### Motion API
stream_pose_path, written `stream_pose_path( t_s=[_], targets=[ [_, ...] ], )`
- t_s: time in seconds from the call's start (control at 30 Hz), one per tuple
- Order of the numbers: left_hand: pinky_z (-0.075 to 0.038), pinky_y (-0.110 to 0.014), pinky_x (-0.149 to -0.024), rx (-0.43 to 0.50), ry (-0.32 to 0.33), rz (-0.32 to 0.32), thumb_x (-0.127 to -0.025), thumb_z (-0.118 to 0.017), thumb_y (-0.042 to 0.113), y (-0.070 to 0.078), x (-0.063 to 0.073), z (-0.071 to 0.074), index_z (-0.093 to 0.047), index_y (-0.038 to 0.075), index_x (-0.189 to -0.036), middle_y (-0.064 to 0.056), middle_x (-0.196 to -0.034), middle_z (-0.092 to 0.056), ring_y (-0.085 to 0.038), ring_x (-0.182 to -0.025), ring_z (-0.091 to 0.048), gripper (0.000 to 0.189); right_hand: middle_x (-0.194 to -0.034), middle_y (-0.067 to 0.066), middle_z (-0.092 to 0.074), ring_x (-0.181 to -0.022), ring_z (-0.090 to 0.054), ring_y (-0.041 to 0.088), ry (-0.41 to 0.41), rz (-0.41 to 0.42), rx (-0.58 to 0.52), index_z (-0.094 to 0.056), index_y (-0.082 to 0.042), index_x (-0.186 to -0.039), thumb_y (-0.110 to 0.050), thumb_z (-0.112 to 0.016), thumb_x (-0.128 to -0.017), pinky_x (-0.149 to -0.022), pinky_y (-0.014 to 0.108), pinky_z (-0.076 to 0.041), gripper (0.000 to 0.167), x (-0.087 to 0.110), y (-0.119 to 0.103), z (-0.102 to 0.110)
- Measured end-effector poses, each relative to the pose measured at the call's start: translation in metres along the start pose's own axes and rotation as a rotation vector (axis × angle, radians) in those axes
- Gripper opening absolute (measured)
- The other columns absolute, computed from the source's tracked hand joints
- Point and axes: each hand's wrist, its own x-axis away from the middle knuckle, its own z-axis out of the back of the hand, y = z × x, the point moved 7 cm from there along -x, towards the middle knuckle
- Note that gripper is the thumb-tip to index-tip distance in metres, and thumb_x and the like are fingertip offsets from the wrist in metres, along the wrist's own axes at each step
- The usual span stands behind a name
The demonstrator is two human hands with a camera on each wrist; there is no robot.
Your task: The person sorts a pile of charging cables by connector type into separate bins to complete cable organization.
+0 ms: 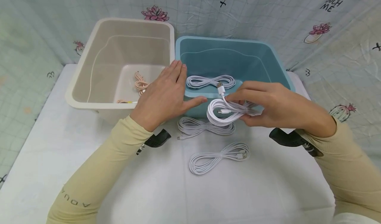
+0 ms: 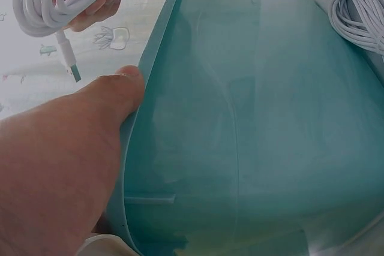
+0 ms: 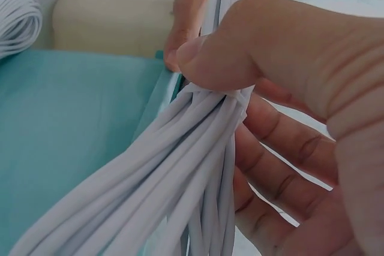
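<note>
A coiled white USB cable (image 1: 224, 111) is pinched at its middle between the thumb and fingers of my right hand (image 1: 265, 102), above the near rim of the teal bin (image 1: 226, 45). Its metal USB plug sticks up, as the head view shows. My left hand (image 1: 166, 92) lies with straight fingers over the adjoining rims of the beige bin (image 1: 74, 100) and the teal bin. In the left wrist view the left thumb (image 2: 129, 82) touches the teal rim. Inside the teal bin lies another white cable coil (image 1: 197, 82).
Two more white cable coils rest on the white table: one (image 1: 205, 129) beside the teal bin, the other (image 1: 205, 159) nearer me. The beige bin contains peach-coloured cables (image 1: 140, 83), partly hidden by the left hand. A patterned cloth (image 1: 232, 16) hangs behind the bins.
</note>
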Motion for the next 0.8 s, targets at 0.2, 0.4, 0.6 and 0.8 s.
stream_pose_path(
  t_s=[0.2,0.4,0.6,0.8],
  targets=[
    [-0.022,-0.043,-0.135,-0.001,-0.011,0.009,-0.094,-0.047,0.079,-0.001,0.001,0.000,-0.034,-0.007,-0.157,-0.025,-0.168,-0.032,-0.035,-0.161,-0.025,0.108,-0.104,-0.005,-0.067,-0.082,-0.057,0.006,-0.018,-0.017,0.038,-0.070,-0.013,-0.126,0.005,-0.090,-0.061,-0.065,0.010,-0.049,0.070,-0.007,0.003,0.004],
    [-0.021,-0.043,-0.135,-0.003,-0.033,0.020,-0.094,-0.047,0.078,-0.001,0.000,-0.002,-0.033,-0.006,-0.158,-0.023,-0.169,-0.030,-0.035,-0.162,-0.023,0.106,-0.102,-0.007,-0.066,-0.080,-0.056,0.004,-0.055,-0.057,0.073,-0.070,-0.015,-0.126,0.002,-0.092,-0.063,-0.062,0.014,-0.050,0.069,-0.010,0.010,0.006],
    [-0.021,-0.043,-0.135,-0.001,-0.037,0.015,-0.095,-0.046,0.078,-0.001,0.001,-0.002,-0.032,-0.006,-0.159,-0.024,-0.169,-0.029,-0.035,-0.162,-0.022,0.107,-0.099,-0.009,-0.065,-0.081,-0.057,0.005,-0.087,-0.088,0.090,-0.071,-0.017,-0.125,0.001,-0.091,-0.066,-0.060,0.021,-0.053,0.065,-0.014,0.015,0.011],
    [-0.023,-0.043,-0.134,-0.014,-0.006,-0.004,-0.095,-0.045,0.079,0.000,0.002,-0.001,-0.033,-0.007,-0.158,-0.024,-0.168,-0.032,-0.036,-0.161,-0.026,0.108,-0.099,-0.009,-0.067,-0.081,-0.058,0.006,-0.075,-0.088,0.112,-0.071,-0.017,-0.125,0.002,-0.093,-0.062,-0.063,0.017,-0.052,0.069,-0.018,0.017,0.018]
  ],
)
